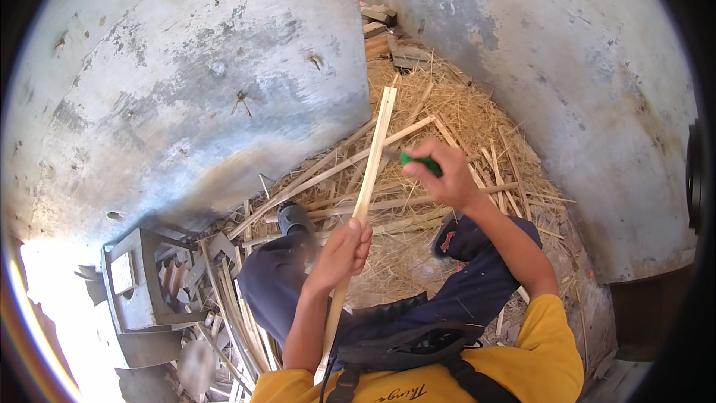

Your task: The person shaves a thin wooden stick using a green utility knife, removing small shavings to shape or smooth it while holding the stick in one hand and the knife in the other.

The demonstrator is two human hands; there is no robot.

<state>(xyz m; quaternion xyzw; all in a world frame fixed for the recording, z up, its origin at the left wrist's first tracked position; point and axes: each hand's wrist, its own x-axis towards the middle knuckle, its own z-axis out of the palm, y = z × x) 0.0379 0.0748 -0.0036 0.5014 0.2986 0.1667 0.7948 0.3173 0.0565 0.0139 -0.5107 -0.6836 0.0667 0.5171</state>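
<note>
While the left hand (344,255) wraps its middle, a pale wooden strip (377,142) slants up from the person's lap, its upper end clear of the straw. Left grip: fingers folded around the strip. Right hand (441,170), just beside the upper half: grip clenched on a green-handled tool (422,164) whose narrow grey end points at the strip.

Underneath, the floor (388,269) carries loose straw (477,108), heaped thickest toward the corner, with long wooden slats (343,172) crossing at all angles. Dark-trousered knees (276,276) spread to either side; one grey shoe (296,219) shows near the strip. Yellow shirt (518,339), with a black bag (406,347) at the waist. Lower left, a grey box-like frame (142,313) beside more slats and scrap. Short wood pieces (410,56) lie at the far corner. Two walls, left (224,45) and right (574,89), worn, pale blue-grey, patched with darker stains.

Hard to make out: the tool's tip, blurred, touching the strip or just short of it, cannot tell. Strip's lower end is lost near the left forearm and shirt. Glare washes out the lower-left edge. A dark round object (695,179) at the right rim is cut off, its kind unclear.
</note>
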